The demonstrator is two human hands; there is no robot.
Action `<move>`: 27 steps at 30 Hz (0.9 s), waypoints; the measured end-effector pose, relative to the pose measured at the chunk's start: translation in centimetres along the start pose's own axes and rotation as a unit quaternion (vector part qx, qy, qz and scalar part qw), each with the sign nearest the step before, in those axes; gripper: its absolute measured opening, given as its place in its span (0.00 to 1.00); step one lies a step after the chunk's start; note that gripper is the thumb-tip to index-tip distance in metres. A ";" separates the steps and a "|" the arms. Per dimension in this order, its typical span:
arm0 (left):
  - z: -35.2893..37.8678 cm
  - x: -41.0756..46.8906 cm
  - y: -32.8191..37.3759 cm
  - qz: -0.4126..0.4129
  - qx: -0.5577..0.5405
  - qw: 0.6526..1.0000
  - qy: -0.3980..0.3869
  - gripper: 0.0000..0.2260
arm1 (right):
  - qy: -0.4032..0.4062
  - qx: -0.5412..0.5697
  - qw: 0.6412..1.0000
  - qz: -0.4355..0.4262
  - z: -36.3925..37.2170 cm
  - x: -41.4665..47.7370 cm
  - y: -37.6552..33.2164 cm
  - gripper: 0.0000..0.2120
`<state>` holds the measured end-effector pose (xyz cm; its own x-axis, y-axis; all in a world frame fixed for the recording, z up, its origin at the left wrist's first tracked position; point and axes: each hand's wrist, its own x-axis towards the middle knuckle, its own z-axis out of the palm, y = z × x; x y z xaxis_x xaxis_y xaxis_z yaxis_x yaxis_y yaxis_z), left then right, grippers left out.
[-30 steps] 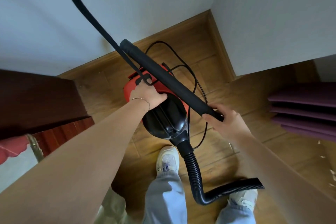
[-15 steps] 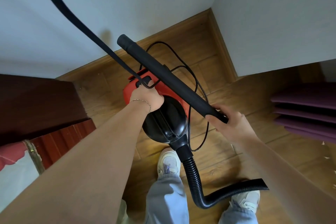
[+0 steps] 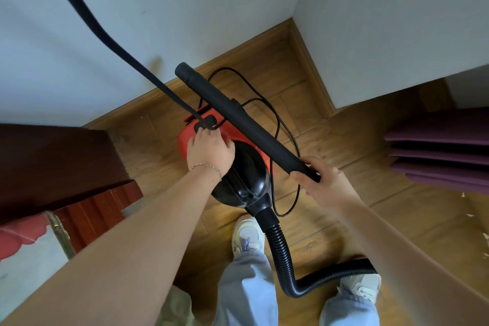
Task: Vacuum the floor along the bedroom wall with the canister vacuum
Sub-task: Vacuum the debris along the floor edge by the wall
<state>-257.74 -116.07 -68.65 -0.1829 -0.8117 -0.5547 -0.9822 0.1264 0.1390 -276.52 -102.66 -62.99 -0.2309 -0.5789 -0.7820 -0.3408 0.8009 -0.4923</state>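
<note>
— Where are you standing?

— You are in a lived-in home, in the corner of a room: plain white walls [image 3: 185, 8] meet at a wooden skirting board [image 3: 309, 61] above a wood plank floor [image 3: 357, 167].

— What else marks it as domestic?

— Dark wooden furniture [image 3: 53, 161] sits at your near left with red fabric [image 3: 18, 233] beside it, purple folds [image 3: 444, 148] lie at the right, and a small household canister vacuum [image 3: 235, 167] rests by your feet.

Wooden floor [image 3: 391, 222] under red canister vacuum [image 3: 239, 167], looped black cord [image 3: 287, 137], ribbed hose [image 3: 284, 254].
</note>
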 end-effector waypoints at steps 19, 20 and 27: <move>3.6 -26.2 18.2 -0.071 -0.645 0.739 -0.179 0.31 | -0.009 0.159 0.987 0.004 -4.9 -14.3 10.5 0.19; 4.0 -27.0 18.7 -0.067 -0.640 0.746 -0.170 0.31 | -0.009 0.170 0.985 0.002 -5.2 -15.3 11.2 0.17; 7.2 -32.5 22.6 -0.008 -0.566 0.808 -0.165 0.30 | 0.058 0.171 0.984 -0.015 -5.1 -22.8 18.6 0.23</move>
<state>-274.33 -82.69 -53.35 -0.3555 -0.5878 -0.7267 -0.3501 -0.6372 0.6866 -282.30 -75.35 -52.39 -0.3342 -0.6013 -0.7258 -0.0283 0.7761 -0.6300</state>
